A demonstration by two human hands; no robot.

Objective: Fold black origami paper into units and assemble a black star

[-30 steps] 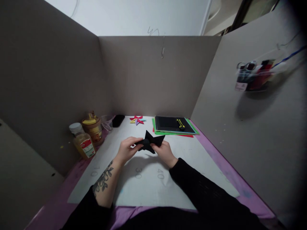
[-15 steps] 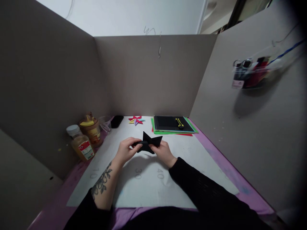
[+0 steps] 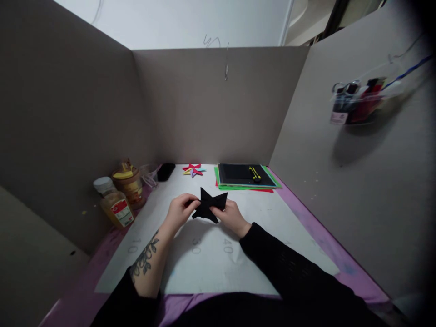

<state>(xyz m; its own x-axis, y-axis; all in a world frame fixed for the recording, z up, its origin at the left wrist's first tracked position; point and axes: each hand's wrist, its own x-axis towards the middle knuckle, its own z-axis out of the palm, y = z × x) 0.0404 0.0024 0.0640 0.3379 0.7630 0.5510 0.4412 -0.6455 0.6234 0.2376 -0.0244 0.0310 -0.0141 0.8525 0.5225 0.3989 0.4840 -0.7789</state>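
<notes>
A black folded paper star (image 3: 209,205) is held just above the white mat (image 3: 259,254), between both of my hands. My left hand (image 3: 180,211) pinches its left side with thumb and fingers closed. My right hand (image 3: 230,215) grips its right side from below, fingers curled on the paper. Several points of the star stick out above and below my fingers.
A stack of coloured paper sheets (image 3: 247,177) with a black and yellow tool on top lies at the back. A small multicoloured paper star (image 3: 193,170) and a black object (image 3: 166,171) are behind. Two jars (image 3: 120,196) stand at left. Cardboard walls enclose the desk.
The black star has been turned slightly in my hands and its left part now looks folded in tighter. My hands stay in the same spot.
</notes>
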